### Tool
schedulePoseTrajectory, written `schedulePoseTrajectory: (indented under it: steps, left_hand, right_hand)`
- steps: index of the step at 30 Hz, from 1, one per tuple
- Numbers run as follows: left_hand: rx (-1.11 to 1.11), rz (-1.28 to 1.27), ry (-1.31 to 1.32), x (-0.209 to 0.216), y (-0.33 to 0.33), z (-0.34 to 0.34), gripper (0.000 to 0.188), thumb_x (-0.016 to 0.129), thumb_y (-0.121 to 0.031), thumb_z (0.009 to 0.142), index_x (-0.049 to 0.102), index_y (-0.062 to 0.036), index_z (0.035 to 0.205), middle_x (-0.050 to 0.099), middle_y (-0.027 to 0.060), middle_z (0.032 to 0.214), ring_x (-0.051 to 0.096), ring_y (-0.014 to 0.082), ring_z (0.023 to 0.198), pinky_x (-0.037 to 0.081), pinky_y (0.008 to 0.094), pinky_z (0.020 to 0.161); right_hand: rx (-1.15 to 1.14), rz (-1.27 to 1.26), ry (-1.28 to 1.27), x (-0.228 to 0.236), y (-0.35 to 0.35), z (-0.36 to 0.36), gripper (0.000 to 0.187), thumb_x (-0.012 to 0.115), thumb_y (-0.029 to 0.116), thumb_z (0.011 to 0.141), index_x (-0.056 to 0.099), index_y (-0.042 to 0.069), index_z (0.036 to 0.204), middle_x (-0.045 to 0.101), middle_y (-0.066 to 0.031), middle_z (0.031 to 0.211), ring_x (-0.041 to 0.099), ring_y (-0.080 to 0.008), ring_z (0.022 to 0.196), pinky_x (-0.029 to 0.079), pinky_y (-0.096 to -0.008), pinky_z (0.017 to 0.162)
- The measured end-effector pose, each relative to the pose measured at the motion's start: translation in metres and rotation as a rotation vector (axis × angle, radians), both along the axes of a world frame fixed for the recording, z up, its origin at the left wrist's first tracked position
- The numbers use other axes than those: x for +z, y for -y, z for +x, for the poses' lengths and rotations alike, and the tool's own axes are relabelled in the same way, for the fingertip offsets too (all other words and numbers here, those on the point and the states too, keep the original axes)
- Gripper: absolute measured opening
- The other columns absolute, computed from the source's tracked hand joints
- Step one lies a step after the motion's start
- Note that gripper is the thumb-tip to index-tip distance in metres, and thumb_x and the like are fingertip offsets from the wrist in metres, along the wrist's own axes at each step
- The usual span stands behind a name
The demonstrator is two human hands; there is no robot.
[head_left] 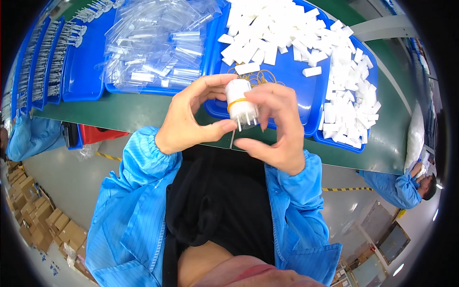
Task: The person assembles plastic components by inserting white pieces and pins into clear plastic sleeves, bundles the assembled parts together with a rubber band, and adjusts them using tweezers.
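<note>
A white plug adapter (237,90) with metal pins pointing down toward me is held up over the table's near edge. My left hand (187,115) closes on its left side, between fingers above and thumb below. An orange-yellow rubber band (237,101) runs around the adapter's body. The fingertips of my right hand (283,122) touch the adapter's right side by the band, while the thumb stands well apart. Just behind the hands, several loose yellow rubber bands (266,75) lie in a blue tray (300,98), partly hidden by my fingers.
White rectangular blocks (267,28) fill the tray's far part, and more blocks (349,95) heap in a blue tray at right. Clear plastic sleeves (158,48) fill a tray at left. Beyond it, narrow blue trays hold metal-pinned parts (43,62). A co-worker (399,186) sits at far right.
</note>
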State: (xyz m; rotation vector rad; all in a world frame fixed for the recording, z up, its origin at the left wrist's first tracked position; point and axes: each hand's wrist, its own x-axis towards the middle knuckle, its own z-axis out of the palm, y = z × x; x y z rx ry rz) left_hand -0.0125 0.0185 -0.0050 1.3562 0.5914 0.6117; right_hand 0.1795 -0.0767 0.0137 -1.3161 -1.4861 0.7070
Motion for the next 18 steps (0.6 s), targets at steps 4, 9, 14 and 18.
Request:
schedulePoseTrajectory:
  steps: [4, 9, 14, 18]
  left_hand:
    - [-0.042, 0.274, -0.028, 0.002, -0.002, -0.006, 0.080, 0.084, -0.015, 0.067, 0.051, 0.0008, 0.137, 0.061, 0.0127, 0.121, 0.061, 0.0221, 0.109, 0.047, 0.0357, 0.100]
    - [-0.073, 0.528, -0.035, -0.001, -0.005, -0.011, 0.085, 0.084, -0.018, 0.064, 0.049, 0.0000, 0.139, 0.062, 0.0137, 0.117, 0.062, 0.0234, 0.105, 0.049, 0.0359, 0.096]
    - [-0.005, 0.235, 0.088, -0.010, 0.002, 0.003, 0.089, 0.087, -0.018, 0.067, 0.044, -0.0003, 0.144, 0.059, 0.0115, 0.121, 0.057, 0.0218, 0.113, 0.043, 0.0366, 0.102]
    - [-0.017, 0.200, 0.110, -0.010, -0.001, 0.000, 0.092, 0.089, -0.016, 0.067, 0.042, -0.0004, 0.145, 0.057, 0.0102, 0.124, 0.053, 0.0208, 0.119, 0.037, 0.0360, 0.106]
  right_hand:
    - [0.149, -0.127, -0.104, -0.004, 0.001, 0.013, 0.068, 0.079, 0.032, 0.081, 0.053, 0.006, 0.138, 0.055, -0.0150, 0.130, 0.055, -0.0295, 0.118, 0.044, -0.0369, 0.100]
    - [0.181, -0.023, 0.113, -0.008, 0.002, 0.011, 0.070, 0.077, 0.034, 0.082, 0.051, 0.001, 0.138, 0.056, -0.0175, 0.130, 0.057, -0.0327, 0.117, 0.045, -0.0382, 0.099]
    - [0.063, -0.076, -0.164, -0.016, 0.001, 0.001, 0.068, 0.074, 0.037, 0.086, 0.051, 0.000, 0.138, 0.056, -0.0173, 0.128, 0.059, -0.0294, 0.116, 0.046, -0.0373, 0.099]
    - [0.000, -0.092, -0.404, -0.023, 0.003, -0.012, 0.069, 0.072, 0.042, 0.088, 0.049, 0.000, 0.138, 0.056, -0.0164, 0.128, 0.058, -0.0266, 0.116, 0.046, -0.0361, 0.100]
